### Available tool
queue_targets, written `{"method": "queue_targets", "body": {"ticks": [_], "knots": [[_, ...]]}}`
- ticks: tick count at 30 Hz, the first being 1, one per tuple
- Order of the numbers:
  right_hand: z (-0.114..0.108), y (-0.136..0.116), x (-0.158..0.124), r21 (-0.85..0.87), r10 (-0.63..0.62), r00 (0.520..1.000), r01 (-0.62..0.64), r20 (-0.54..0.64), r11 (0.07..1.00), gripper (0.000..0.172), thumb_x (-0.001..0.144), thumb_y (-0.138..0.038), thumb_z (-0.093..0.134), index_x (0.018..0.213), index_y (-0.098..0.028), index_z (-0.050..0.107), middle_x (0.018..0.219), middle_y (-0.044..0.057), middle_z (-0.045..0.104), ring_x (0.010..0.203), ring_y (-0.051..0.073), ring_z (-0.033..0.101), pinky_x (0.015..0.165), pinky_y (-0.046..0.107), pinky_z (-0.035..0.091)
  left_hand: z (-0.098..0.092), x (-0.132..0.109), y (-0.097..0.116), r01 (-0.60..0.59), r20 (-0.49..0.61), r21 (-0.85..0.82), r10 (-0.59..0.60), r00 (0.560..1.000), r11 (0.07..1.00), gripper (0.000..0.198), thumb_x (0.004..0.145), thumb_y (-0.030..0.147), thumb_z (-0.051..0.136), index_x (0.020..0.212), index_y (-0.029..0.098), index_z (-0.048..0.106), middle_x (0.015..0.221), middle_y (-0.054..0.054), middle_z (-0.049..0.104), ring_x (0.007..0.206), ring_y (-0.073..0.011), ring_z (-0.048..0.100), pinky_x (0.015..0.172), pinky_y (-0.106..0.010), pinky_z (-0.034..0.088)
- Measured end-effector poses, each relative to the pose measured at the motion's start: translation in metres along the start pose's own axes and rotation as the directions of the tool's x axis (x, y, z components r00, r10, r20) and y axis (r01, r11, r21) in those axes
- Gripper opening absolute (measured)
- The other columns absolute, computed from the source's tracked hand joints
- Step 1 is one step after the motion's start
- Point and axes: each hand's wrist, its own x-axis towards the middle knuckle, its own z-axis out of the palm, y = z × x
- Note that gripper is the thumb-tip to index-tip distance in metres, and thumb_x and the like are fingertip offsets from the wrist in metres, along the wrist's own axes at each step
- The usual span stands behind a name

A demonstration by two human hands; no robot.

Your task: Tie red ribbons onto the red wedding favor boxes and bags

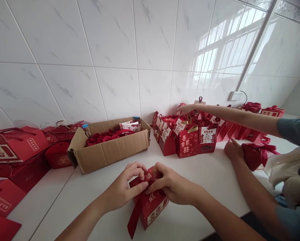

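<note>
A small red gift box (152,209) with pale printed characters sits on the white table in front of me. A dark red ribbon (134,219) runs over its top, one tail hanging down the near left side. My left hand (125,187) pinches the ribbon at the box top between thumb and fingers. Close beside it, my right hand (175,186) is also closed on the ribbon there, its thumb and forefinger pressed together. My fingers partly hide where the ribbon crosses.
An open cardboard box (117,150) holds red ribbons and cards. Red gift boxes (187,142) stand in a group behind on the right, others (34,142) at left. A co-worker's arm (230,115) reaches across them; that person's other hand (233,150) is beside a ribboned box (252,155).
</note>
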Motion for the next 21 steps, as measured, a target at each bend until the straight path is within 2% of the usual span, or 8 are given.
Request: {"method": "queue_targets", "body": {"ticks": [5,9,12,17,21], "knots": [[0.000,0.001,-0.001,-0.017,0.019,1.000,-0.019,0.011,1.000,0.050,0.075,0.009,0.043,0.097,-0.022,0.075,0.093,0.005,0.043,0.092,0.016,0.052,0.083,0.031,0.050,-0.002,-0.001,-0.001,-0.002,-0.009,-0.025,0.002,1.000,1.000,0.022,0.083,0.037,0.057,0.070,0.020,0.055,0.107,-0.005,0.061,0.105,-0.0218,0.053,0.095,-0.036,0.041],[0.000,0.001,0.000,-0.019,0.034,0.999,-0.034,0.003,0.999,0.051,0.074,0.009,0.043,0.095,-0.024,0.075,0.093,0.004,0.043,0.091,0.015,0.052,0.083,0.031,0.050,-0.007,-0.003,-0.003,0.025,0.074,-0.184,-0.011,0.997,0.983,0.016,0.080,0.037,0.060,0.078,0.022,0.065,0.121,-0.008,0.057,0.118,-0.0259,0.049,0.092,-0.037,0.045],[0.001,0.001,0.000,-0.005,0.032,0.999,-0.032,-0.004,0.999,0.049,0.076,0.008,0.044,0.095,-0.024,0.075,0.092,0.004,0.042,0.092,0.016,0.052,0.084,0.032,0.049,-0.008,-0.003,-0.005,0.050,0.095,-0.246,-0.028,0.995,0.968,0.018,0.081,0.039,0.060,0.079,0.022,0.066,0.126,-0.008,0.054,0.121,-0.0261,0.048,0.093,-0.037,0.046],[0.002,0.002,0.000,-0.024,0.041,0.999,-0.041,0.003,0.999,0.052,0.076,0.008,0.043,0.098,-0.026,0.075,0.093,0.004,0.043,0.090,0.015,0.051,0.083,0.032,0.049,-0.008,-0.001,-0.011,0.013,0.069,-0.220,0.003,0.998,0.975,0.021,0.081,0.041,0.059,0.075,0.021,0.059,0.123,-0.008,0.056,0.117,-0.0247,0.051,0.093,-0.036,0.046],[0.002,0.003,0.000,-0.021,0.024,1.000,-0.024,-0.007,0.999,0.051,0.076,0.007,0.043,0.098,-0.026,0.075,0.092,0.004,0.042,0.090,0.015,0.050,0.083,0.031,0.050,-0.007,0.001,-0.010,-0.029,0.042,-0.101,0.033,0.999,0.994,0.022,0.082,0.041,0.058,0.074,0.021,0.056,0.118,-0.007,0.059,0.115,-0.0243,0.051,0.094,-0.037,0.044]]}}
